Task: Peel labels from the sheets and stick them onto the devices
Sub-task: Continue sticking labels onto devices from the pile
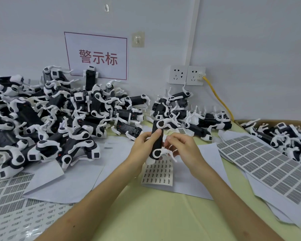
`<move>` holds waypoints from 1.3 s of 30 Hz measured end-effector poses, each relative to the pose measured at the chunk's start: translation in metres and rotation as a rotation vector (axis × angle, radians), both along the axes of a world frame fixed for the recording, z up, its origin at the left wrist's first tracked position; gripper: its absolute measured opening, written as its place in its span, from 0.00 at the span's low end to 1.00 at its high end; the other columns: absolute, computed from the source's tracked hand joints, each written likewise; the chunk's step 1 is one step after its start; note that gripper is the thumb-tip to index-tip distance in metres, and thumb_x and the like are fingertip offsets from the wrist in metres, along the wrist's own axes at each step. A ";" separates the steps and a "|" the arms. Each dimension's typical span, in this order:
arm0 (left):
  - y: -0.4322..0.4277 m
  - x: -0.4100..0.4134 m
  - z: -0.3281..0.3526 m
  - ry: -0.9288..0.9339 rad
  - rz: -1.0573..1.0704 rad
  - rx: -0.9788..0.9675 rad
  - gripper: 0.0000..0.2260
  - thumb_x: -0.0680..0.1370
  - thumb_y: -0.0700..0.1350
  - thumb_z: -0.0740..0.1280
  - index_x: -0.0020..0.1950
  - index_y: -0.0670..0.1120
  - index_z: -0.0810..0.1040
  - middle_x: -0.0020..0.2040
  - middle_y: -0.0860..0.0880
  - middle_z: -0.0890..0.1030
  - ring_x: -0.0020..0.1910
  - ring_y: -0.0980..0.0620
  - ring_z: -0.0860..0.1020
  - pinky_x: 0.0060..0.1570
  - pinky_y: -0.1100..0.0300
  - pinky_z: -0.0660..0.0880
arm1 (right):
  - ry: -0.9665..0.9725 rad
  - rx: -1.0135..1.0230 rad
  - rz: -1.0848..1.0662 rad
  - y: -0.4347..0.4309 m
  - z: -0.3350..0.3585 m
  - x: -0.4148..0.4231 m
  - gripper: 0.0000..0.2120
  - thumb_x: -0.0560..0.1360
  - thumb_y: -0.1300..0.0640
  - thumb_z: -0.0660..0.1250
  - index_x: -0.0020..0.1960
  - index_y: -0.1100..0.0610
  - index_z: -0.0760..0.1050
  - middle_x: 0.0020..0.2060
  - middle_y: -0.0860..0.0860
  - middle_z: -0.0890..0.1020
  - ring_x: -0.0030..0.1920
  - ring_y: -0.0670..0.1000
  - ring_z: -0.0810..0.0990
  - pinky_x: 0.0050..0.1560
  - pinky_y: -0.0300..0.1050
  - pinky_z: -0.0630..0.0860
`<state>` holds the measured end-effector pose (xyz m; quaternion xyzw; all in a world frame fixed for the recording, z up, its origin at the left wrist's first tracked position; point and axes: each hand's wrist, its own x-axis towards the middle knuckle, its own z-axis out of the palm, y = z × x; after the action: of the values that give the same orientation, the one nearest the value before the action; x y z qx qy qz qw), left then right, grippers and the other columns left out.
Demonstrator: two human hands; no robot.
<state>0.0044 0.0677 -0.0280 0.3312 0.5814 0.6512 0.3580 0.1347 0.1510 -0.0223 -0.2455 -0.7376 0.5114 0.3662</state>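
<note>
A black-and-white device stands upright above the table centre. My left hand grips its black body from the left, thumb laid across the front. My right hand comes in from the right, fingertips curled and touching the device's right side near its white bracket; whether a label sits under them I cannot tell. Directly below lies a small sheet of tiny printed labels. A long sheet of grey rectangular labels lies to the right.
A big heap of the same devices fills the left and back of the table. More devices lie in a cardboard box at the right. Used white backing sheets and label sheets cover the left front. A yellow cable hangs from a wall socket.
</note>
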 end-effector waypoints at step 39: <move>-0.002 0.008 0.006 -0.205 -0.195 0.019 0.17 0.87 0.51 0.58 0.60 0.39 0.76 0.45 0.38 0.79 0.44 0.41 0.76 0.54 0.42 0.73 | 0.171 -0.107 -0.236 0.018 0.000 0.007 0.08 0.82 0.53 0.64 0.47 0.54 0.79 0.43 0.50 0.82 0.34 0.46 0.80 0.37 0.42 0.73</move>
<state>0.0124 0.0660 -0.0216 0.3213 0.5006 0.6494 0.4737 0.1418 0.1686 -0.0221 -0.3053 -0.6413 0.5225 0.4718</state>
